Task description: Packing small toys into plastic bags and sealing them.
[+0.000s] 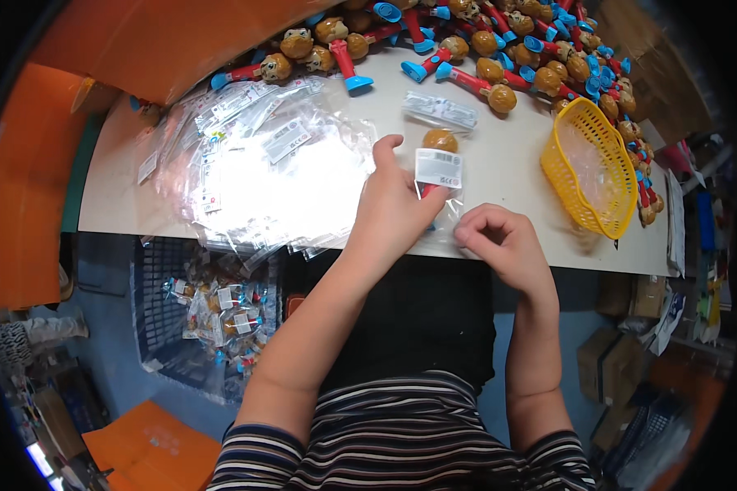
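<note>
A figure toy (440,141) with a round brown head and red body lies in a clear plastic bag (449,219) with a white printed label (439,168). My left hand (395,200) rests on its left side, thumb laid across the lower part, index finger raised and apart. At the bag's lower right edge, my right hand (504,241) has thumb and forefinger pinched on the plastic. Just beyond lies another clear bag (440,110), folded flat, with a label.
Many flat labelled bags (262,172) cover the table's left. Unbagged toys (540,61) are heaped along the far side. A yellow basket (590,168) stands at right, holding clear plastic. Below the table's left edge, a blue crate (151,311) contains bagged toys.
</note>
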Motion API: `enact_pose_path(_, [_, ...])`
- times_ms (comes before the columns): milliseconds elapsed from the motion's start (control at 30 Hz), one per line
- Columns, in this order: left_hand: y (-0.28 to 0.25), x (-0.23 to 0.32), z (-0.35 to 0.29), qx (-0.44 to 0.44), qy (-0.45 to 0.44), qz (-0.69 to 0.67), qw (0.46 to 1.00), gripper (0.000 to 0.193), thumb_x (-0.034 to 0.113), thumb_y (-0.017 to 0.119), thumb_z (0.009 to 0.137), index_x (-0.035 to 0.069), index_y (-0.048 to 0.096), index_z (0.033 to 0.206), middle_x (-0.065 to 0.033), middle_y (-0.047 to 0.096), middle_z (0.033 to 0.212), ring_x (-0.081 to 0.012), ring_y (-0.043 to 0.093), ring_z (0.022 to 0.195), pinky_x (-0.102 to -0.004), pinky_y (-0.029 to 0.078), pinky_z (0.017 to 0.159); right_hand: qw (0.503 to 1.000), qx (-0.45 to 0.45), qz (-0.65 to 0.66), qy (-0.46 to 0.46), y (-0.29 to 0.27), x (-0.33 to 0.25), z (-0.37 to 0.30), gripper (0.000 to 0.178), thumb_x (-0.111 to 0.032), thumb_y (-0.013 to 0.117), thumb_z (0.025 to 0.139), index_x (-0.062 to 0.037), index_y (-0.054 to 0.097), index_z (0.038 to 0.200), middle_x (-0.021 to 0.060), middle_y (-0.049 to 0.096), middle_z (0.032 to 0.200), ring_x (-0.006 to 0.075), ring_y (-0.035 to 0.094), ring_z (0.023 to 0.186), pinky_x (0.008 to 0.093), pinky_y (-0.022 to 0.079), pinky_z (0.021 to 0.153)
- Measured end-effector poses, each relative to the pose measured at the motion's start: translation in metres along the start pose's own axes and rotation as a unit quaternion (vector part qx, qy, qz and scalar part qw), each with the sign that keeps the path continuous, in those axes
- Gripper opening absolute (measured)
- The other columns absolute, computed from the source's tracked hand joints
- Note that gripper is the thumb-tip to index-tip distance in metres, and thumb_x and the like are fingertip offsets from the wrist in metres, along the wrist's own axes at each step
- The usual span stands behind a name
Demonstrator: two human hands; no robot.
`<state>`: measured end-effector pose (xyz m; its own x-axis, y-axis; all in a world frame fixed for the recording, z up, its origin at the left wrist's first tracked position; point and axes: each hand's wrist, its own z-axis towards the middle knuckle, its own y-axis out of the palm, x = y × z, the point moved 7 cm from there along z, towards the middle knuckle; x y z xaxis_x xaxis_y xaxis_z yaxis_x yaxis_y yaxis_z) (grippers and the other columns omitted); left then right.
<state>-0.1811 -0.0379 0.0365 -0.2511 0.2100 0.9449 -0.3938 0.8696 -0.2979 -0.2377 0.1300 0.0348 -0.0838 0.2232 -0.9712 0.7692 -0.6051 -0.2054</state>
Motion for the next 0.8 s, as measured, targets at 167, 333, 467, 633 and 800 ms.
enact_pose_path(167, [-0.037,-0.005,-0.058,0.026,0.003,-0.239,0.971,0.080,0.005,0.076,0.082,-0.004,0.023,0.142,-0.0149,0.068,0.102,-0.0178,0.069,0.087,-0.0272,0.054,0.074,0.994,0.096,-0.016,0.055,-0.031,0.000,0.017,0.022,-0.021,0.065,0.095,-0.0012,0.067,0.103,0.0034,0.067,0.087,0.0080,0.061,0.078,0.0238,0.048,0.066])
enact_pose_path(333, [-0.171,-0.031,-0.165,0.341,0.061,-0.177,0.921,0.079,-0.003,0.071,0.083,0.003,0.026,0.148,-0.0209,0.064,0.116,-0.0222,0.066,0.098,-0.0317,0.055,0.083,0.915,0.252,-0.295,-0.108,-0.062,-0.028,0.060,0.030,-0.021,0.068,0.091,-0.0028,0.065,0.115,0.0099,0.068,0.101,0.0159,0.064,0.081,0.0280,0.051,0.069])
enact_pose_path(467, [-0.270,-0.133,-0.255,0.489,-0.031,-0.072,0.869,0.076,0.008,0.072,0.088,0.003,0.026,0.148,-0.0216,0.060,0.124,-0.0207,0.062,0.103,-0.0301,0.052,0.086,0.823,0.267,-0.416,-0.278,-0.052,-0.050,0.103,0.038,-0.019,0.068,0.089,-0.0028,0.061,0.122,0.0138,0.063,0.118,0.0222,0.065,0.083,0.0303,0.052,0.070])
enact_pose_path(633, [-0.286,-0.184,-0.274,0.542,-0.105,0.150,0.820,0.058,0.008,0.066,0.093,0.001,0.037,0.143,-0.0201,0.054,0.132,-0.0242,0.056,0.119,-0.0332,0.047,0.096,0.912,0.157,-0.325,-0.193,-0.025,-0.062,0.136,0.030,-0.020,0.068,0.090,0.0001,0.065,0.113,0.0091,0.068,0.099,0.0162,0.065,0.079,0.0285,0.051,0.066])
enact_pose_path(800, [-0.160,-0.024,-0.144,0.313,0.175,0.206,0.911,0.033,-0.001,0.067,0.085,-0.001,0.063,0.118,-0.0165,0.063,0.125,-0.0251,0.060,0.119,-0.0360,0.048,0.100,0.988,-0.027,-0.154,0.016,0.038,-0.052,0.100,0.025,-0.022,0.066,0.092,0.0013,0.069,0.101,0.0031,0.068,0.082,0.0093,0.064,0.072,0.0257,0.050,0.063])
